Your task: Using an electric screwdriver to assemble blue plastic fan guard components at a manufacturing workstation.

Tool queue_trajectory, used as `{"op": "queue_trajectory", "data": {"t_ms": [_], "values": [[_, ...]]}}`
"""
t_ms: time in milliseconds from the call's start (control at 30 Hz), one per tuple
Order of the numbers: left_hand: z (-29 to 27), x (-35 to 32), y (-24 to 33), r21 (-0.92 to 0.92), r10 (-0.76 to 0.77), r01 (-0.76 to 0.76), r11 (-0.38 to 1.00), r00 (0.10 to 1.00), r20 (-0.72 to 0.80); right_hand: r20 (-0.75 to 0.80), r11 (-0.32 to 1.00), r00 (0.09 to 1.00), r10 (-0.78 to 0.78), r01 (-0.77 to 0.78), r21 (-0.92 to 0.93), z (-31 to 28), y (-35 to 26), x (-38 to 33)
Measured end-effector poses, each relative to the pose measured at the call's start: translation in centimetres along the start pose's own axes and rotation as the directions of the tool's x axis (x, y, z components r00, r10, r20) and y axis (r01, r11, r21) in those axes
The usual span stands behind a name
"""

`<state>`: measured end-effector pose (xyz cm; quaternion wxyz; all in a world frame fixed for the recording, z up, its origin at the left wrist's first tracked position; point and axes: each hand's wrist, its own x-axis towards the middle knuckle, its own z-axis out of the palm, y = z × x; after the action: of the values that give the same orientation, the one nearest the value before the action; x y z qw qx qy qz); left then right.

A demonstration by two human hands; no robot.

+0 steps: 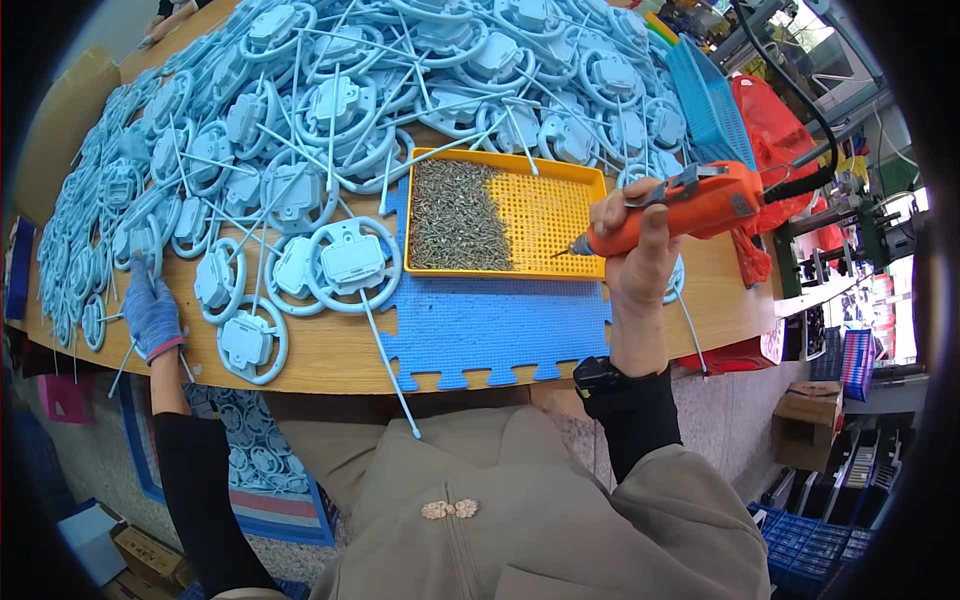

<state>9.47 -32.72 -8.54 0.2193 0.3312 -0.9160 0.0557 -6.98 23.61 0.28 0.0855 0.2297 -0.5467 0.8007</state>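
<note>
My left hand (152, 314), in a blue knitted glove, reaches to the left end of a heap of light blue plastic parts. Its fingers are stretched out, with the tips at the lower rim of one round, thin-stemmed part (137, 238). My right hand (640, 245), bare, is closed round an orange electric screwdriver (690, 203). The screwdriver's bit points left and slightly down above a yellow perforated tray (560, 215). Many small screws (455, 220) fill the tray's left half. Beneath the tray lies a blue foam mat (490, 325), with nothing on its near part.
The heap of blue parts (335, 100) covers the wooden table's back and left. A blue basket (712, 100) and red plastic bags (770, 130) stand at right. A black cable (805, 185) runs up from the screwdriver. More parts fill a container (325, 525) below the table.
</note>
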Motion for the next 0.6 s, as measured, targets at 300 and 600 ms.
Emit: {"op": "queue_trajectory", "data": {"t_ms": [300, 600], "values": [[-6.5, -5.1, 1.7, -0.447, 0.028, -0.148, 0.882, 0.964, -0.264, 0.049, 0.999, 0.998, 0.042, -0.041, -0.013, 0.7, 0.3, -0.4], [-15.0, -15.3, 20.4, -0.575, 0.700, -0.717, 0.394, 0.640, -0.318, 0.063, 0.999, 0.997, 0.036, -0.034, -0.021, 0.5, 0.7, -0.1]]}}
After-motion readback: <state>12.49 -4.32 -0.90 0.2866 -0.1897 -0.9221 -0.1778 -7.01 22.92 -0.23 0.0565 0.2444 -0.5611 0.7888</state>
